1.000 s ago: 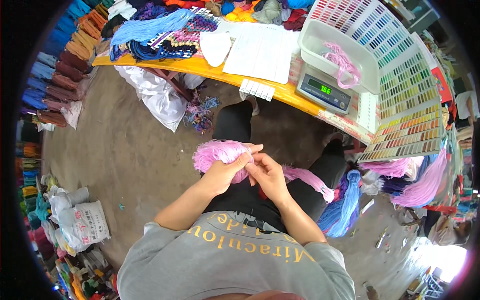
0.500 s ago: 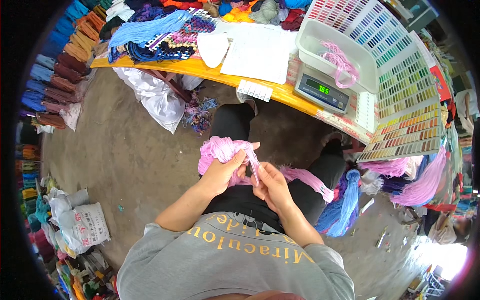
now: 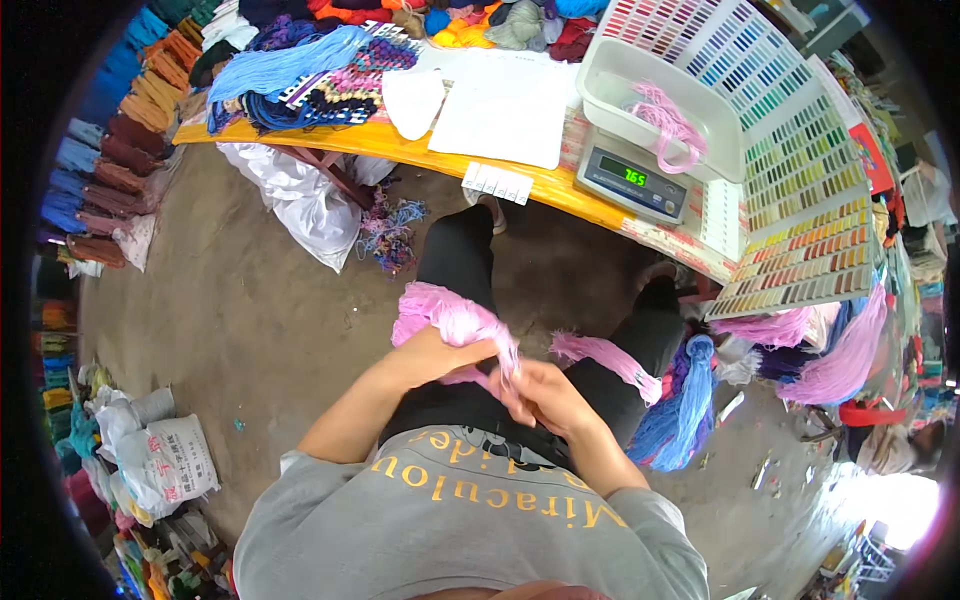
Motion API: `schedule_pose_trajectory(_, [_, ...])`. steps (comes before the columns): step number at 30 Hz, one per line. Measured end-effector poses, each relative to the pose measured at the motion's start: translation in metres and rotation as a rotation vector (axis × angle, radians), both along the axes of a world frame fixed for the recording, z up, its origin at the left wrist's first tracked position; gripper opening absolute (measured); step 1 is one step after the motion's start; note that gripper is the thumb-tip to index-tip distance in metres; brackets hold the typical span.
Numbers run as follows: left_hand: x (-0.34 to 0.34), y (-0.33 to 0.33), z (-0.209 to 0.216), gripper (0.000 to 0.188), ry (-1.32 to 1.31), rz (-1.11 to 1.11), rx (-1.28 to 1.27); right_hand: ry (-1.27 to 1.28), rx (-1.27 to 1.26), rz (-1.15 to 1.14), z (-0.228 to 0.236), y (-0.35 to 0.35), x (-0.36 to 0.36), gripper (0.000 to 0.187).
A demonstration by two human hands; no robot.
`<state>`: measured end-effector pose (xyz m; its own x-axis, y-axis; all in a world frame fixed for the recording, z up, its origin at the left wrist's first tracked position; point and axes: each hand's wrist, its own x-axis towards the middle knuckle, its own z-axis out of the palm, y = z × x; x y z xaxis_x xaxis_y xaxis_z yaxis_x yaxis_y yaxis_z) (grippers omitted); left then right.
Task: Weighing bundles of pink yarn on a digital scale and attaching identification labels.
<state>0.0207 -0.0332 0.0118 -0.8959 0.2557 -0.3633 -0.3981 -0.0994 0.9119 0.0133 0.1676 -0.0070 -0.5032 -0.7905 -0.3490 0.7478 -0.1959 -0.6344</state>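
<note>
A hank of pink yarn (image 3: pixel 440 312) hangs over my left thigh. My left hand (image 3: pixel 440 357) is closed around it, with the thumb across the strands. At the hank's right end my right hand (image 3: pixel 540 395) pinches strands close to the left hand; its fingers are a little blurred. Across my right thigh lies a second, smaller bundle of pink yarn (image 3: pixel 605 360), touched by neither hand. More pink yarn (image 3: pixel 668 125) rests in a white plastic tray (image 3: pixel 735 130) on a digital scale (image 3: pixel 632 183) with a lit green display.
A yellow-edged table (image 3: pixel 400 160) runs ahead, bearing blue yarn (image 3: pixel 290 65), paper sheets (image 3: pixel 505 110) and a colour sample chart (image 3: pixel 800 230). Blue hanks (image 3: pixel 690 410) hang beside my right leg. White bags (image 3: pixel 170 455) stand on the floor at left; stacked yarn (image 3: pixel 120 180) lines the far left.
My left hand has turned over the hank, its thumb now lying flat across it. The right hand has dropped slightly down and to the right, drawing the strands along.
</note>
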Motion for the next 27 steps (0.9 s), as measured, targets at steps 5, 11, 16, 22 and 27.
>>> schedule_pose_trajectory(5, [0.015, -0.122, -0.029, 0.006, -0.303, 0.341, 0.426, 0.039, 0.159, -0.486, -0.004, 0.072, 0.002, 0.024])
schedule_pose_trajectory(11, [0.033, -0.311, -0.060, 0.031, -0.090, 0.976, 0.572, -0.046, 0.027, -1.061, -0.004, 0.189, -0.010, 0.013])
schedule_pose_trajectory(16, [0.074, -0.451, -0.079, 0.034, 0.055, 1.026, 0.802, 0.104, -0.065, -1.232, -0.009, 0.296, -0.014, 0.016])
schedule_pose_trajectory(22, [0.067, -0.511, -0.065, 0.034, 0.087, 1.105, 0.877, 0.158, -0.129, -1.340, -0.008, 0.356, -0.025, 0.018])
schedule_pose_trajectory(27, [0.057, -0.486, -0.081, 0.039, 0.204, 1.660, -0.326, 0.543, 0.853, -1.647, 0.029, 0.358, -0.017, 0.011])
